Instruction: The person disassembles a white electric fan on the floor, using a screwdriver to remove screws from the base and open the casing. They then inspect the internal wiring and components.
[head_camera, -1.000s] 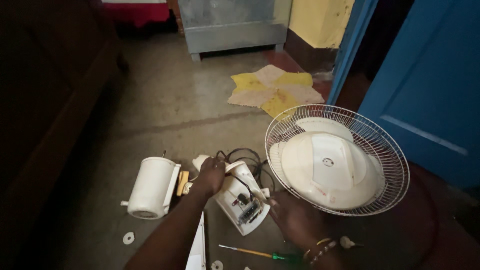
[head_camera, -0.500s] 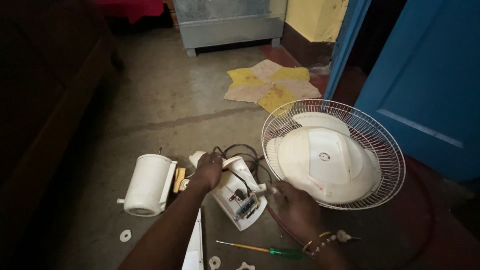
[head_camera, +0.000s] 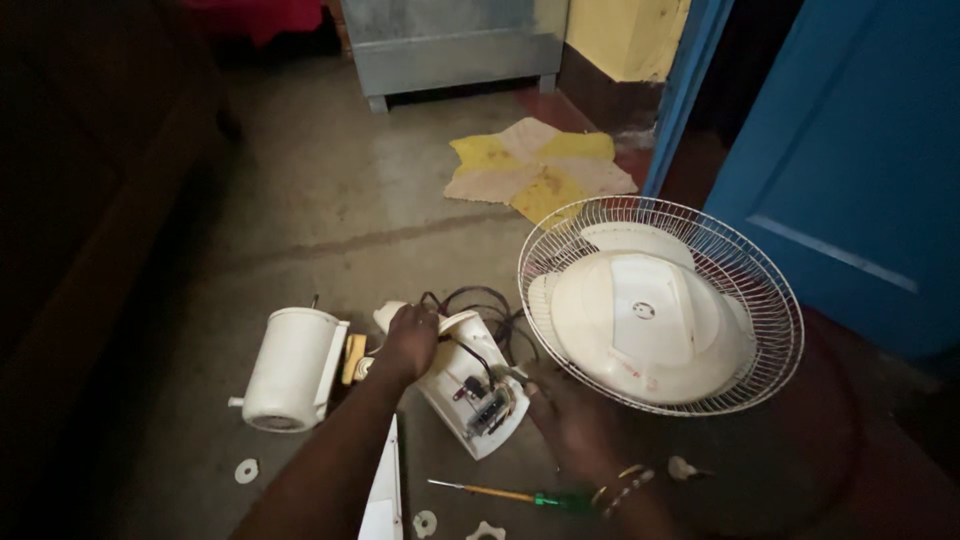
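Both hands at an opened white fan housing on the floor, its wiring laid bare.

The left hand (head_camera: 408, 342) is curled over the top edge of the white housing (head_camera: 470, 395), gripping it steady; the right hand (head_camera: 572, 425) sits at its lower right side, fingers bent toward the small circuit board (head_camera: 487, 402) inside, though whether they pinch a wire or part I cannot tell. The work looks to be at the inspection or wiring stage, and any further move there calls for a steady hold and fine fingertip work. Black cables (head_camera: 480, 303) loop just behind the housing. A white motor cover (head_camera: 290, 368) lies to the left, a screwdriver (head_camera: 500, 493) with a green handle below, and the fan guard (head_camera: 690, 300) with blades to the right. No packages, labels or signs are legible; a yellow and beige cloth (head_camera: 540, 170) lies further off near the blue door (head_camera: 860, 170).
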